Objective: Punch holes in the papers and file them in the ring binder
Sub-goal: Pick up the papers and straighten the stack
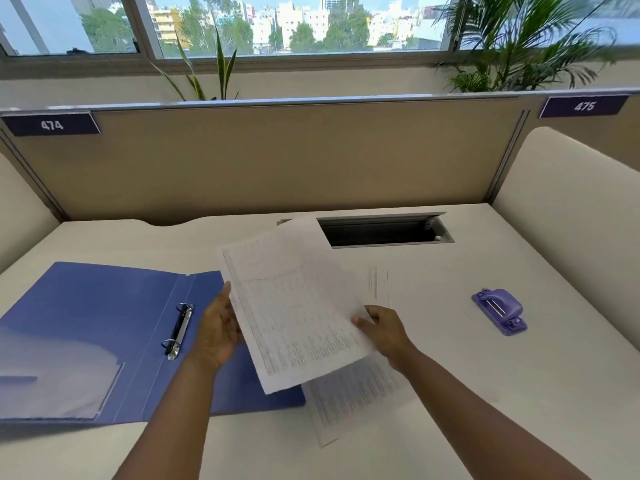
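A printed sheet of paper (294, 303) is held tilted above the white desk (450, 393). My left hand (216, 332) supports its left edge with straight fingers, the thumb along the edge. My right hand (382, 329) pinches its right edge. Another printed sheet (349, 400) lies flat on the desk below it. The blue ring binder (90, 313) lies open at the left, its two metal rings (178, 332) closed along the spine. A purple hole punch (498, 311) sits on the desk to the right, apart from both hands.
A clear pocket (59, 379) lines the binder's left cover. An open cable slot (384, 230) sits at the desk's back. A beige partition (277, 161) closes the far side, with curved side dividers (568, 216) and plants behind.
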`<state>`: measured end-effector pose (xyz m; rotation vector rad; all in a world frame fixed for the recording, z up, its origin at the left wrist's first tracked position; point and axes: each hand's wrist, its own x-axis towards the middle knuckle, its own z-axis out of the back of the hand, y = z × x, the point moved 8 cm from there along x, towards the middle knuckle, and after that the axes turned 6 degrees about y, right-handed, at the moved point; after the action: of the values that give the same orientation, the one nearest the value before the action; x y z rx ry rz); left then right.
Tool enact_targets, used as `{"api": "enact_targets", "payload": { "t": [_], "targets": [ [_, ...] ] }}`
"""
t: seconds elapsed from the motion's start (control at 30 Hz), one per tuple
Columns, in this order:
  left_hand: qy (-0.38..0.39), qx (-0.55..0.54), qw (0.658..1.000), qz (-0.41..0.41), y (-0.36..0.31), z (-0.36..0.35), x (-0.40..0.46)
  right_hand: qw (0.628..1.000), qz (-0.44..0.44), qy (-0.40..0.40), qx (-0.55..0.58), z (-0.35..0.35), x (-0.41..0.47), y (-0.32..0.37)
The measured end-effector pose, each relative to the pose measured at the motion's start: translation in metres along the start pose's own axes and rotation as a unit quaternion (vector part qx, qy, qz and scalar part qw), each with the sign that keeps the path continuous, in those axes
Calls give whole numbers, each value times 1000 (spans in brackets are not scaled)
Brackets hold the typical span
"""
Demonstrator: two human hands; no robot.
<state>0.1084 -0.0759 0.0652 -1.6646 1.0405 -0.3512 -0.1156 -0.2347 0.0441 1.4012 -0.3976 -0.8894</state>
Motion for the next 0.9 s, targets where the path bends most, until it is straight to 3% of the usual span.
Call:
{"api": "enact_targets", "payload": {
  "t": [0.17,0.27,0.3,0.37,0.43,0.53,0.7,0.9],
  "targets": [
    [-8,64,997,49,-4,-12,2,999,13,3,46,7,-1,11],
    [-30,47,998,24,-15,-14,1,993,-36,-57,97,27,1,5],
    [-37,38,998,15,-19,-14,1,993,-40,-86,70,36,1,1],
    [-53,26,998,0,-26,-13,0,985,-39,-134,-105,54,3,-8],
    [-58,21,998,-8,-29,-12,0,944,-67,-162,-280,65,3,-19],
    [-54,18,998,-5,-30,-13,-3,882,-164,-220,-382,92,-7,-34],
    [-18,26,999,10,-22,-18,-4,836,-341,-304,-306,149,-30,-66],
    [-7,42,998,34,-9,-23,-1,831,-388,-305,-257,168,-38,-80]
  ]
}}
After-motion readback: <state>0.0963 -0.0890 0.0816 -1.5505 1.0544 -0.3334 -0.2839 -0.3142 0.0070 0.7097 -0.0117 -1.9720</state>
